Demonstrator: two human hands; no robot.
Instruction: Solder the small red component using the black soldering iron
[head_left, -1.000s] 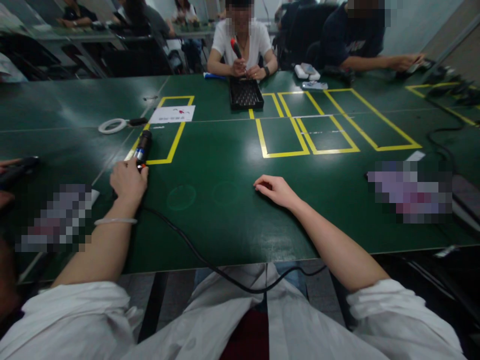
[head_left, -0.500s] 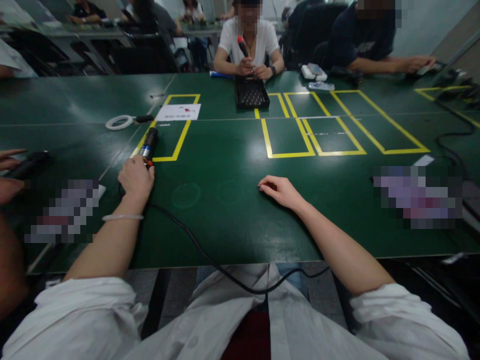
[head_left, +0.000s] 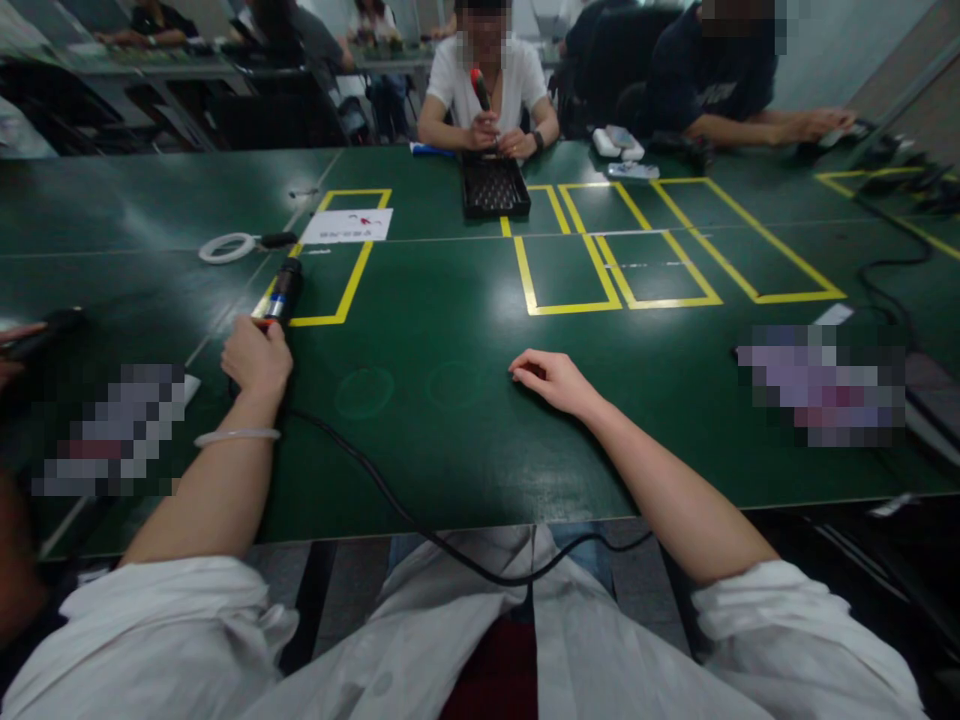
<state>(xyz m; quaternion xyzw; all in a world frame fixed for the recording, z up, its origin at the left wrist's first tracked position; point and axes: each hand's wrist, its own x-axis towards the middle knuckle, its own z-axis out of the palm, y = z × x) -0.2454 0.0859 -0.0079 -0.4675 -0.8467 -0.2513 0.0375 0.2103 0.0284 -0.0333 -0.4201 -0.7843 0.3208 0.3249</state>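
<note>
My left hand (head_left: pixel 257 358) is closed round the near end of a black electric screwdriver (head_left: pixel 283 288) that lies on the green table (head_left: pixel 435 300), its tip pointing away across a yellow tape line. The tool's black cable (head_left: pixel 390 505) trails back over the table edge to my lap. My right hand (head_left: pixel 551 380) rests on the table near the middle, fingers loosely curled, holding nothing.
Yellow tape rectangles (head_left: pixel 615 270) mark the table. A white ring (head_left: pixel 225 247), a paper sheet (head_left: pixel 345 226) and a black tray (head_left: pixel 492 187) lie further off. A person opposite holds a red-tipped screwdriver (head_left: pixel 477 88). Another person's hand (head_left: pixel 19 340) is at the left edge.
My left hand has shifted slightly along the screwdriver; otherwise only the camera has swayed. My right hand stays where it was.
</note>
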